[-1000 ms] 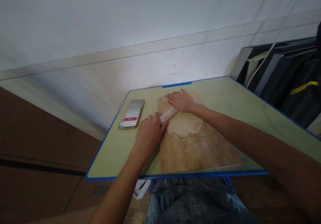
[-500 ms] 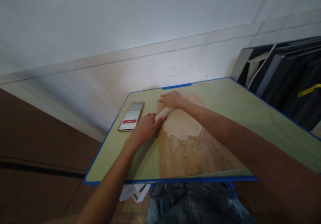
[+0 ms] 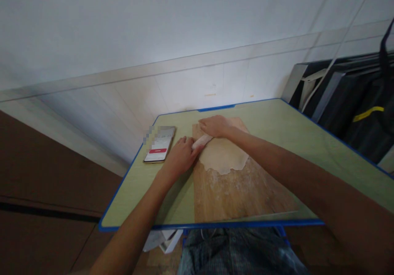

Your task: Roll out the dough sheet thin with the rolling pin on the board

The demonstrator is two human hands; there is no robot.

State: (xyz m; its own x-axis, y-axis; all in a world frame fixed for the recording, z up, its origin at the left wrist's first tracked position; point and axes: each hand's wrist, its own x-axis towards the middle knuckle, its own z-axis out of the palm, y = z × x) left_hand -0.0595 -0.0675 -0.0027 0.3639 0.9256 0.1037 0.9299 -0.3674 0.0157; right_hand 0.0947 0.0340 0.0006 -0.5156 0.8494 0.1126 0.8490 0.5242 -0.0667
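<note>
A pale wooden rolling pin [image 3: 202,141] lies slantwise over the upper left part of a thin sheet of rolled dough [image 3: 226,156]. The near end of the pin is in my left hand [image 3: 182,154], closed round it with the thumb along its side. Over the far end rests my right hand [image 3: 215,126], gripping from above, its palm hiding that part of the pin. Beneath the dough is a wooden board [image 3: 227,197] dusted with flour. The dough's near edge is ragged, and its far part is covered by my right hand and forearm.
A smartphone [image 3: 160,144] with a lit screen lies left of the board on a pale green table [image 3: 277,123] with a blue rim. A white wall [image 3: 184,90] stands behind. Dark flat panels [image 3: 341,92] lean at the right.
My right hand has shifted slightly right and toward me with the pin's far end. My left hand has barely moved. The view has shifted a little, and a dark strap shows at the right edge.
</note>
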